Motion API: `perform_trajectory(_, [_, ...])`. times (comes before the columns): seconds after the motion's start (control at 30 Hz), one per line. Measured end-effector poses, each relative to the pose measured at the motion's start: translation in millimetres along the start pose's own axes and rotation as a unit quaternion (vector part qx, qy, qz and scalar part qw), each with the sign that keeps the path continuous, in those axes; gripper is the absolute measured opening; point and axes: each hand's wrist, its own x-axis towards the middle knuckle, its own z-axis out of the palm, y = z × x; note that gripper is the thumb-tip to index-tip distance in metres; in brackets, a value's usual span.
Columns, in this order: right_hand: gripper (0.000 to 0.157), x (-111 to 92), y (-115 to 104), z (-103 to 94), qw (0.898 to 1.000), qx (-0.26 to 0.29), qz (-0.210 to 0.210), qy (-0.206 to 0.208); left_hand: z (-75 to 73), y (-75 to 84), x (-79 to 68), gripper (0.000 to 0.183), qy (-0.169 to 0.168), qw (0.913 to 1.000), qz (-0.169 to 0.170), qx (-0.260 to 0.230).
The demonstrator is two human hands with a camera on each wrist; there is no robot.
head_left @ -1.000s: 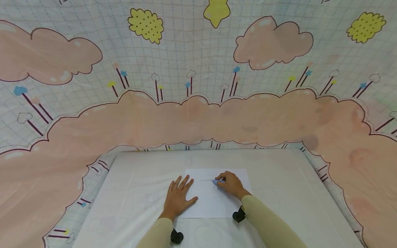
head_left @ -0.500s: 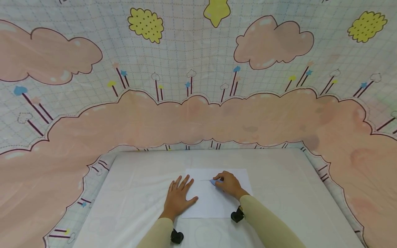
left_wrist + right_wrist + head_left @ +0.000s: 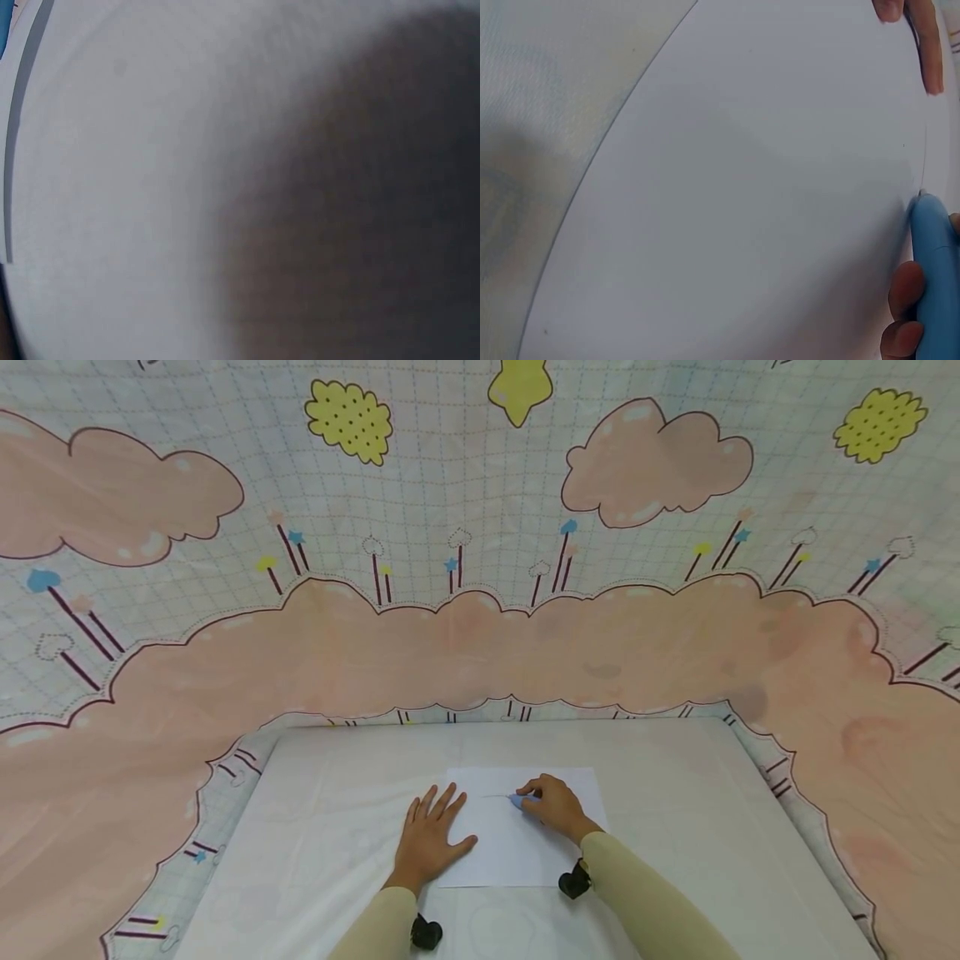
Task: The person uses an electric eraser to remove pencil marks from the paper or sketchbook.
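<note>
A white sheet of paper lies on the white-covered table. My left hand rests flat over its left side, fingers spread and thumb out. My right hand grips a chunky blue pen-shaped tool, its fine tip touching the upper part of the sheet. From that tip a thin line runs left toward my left fingers. In the right wrist view, fingertips curl around the thick body of the blue tool. A dark blur fills much of the left wrist view.
White cloth covers the table around the sheet. Behind and beside it hangs a peach and pale backdrop printed with clouds and stars. A black wrist device sits at each cuff.
My right hand has slid the blue tool's tip slightly left along the thin line, then a little back right. My left hand stays in place on the paper.
</note>
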Motion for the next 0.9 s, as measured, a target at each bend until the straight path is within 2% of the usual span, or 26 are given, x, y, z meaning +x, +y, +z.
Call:
perform_trajectory(0.23, [0.016,-2.6,1.4,-3.9,1.000,-0.012,-0.008,0.007,1.4,0.1,0.6,0.078,0.001,1.0000,0.000,0.002])
perform_trajectory(0.4, [0.014,-3.4,5.0,-5.8,1.000,-0.014,0.004,0.015,1.6,0.1,-0.1,0.077,0.006,1.0000,0.000,-0.001])
perform_trajectory(0.73, [0.016,-1.5,0.8,-1.2,1.000,0.001,0.003,0.003,0.5,1.5,-0.6,0.078,-0.002,1.0000,0.000,-0.006])
perform_trajectory(0.9, [0.015,-0.6,3.0,-2.9,1.000,-0.024,-0.002,0.015,1.7,-0.9,0.3,0.079,-0.006,1.0000,-0.002,0.003])
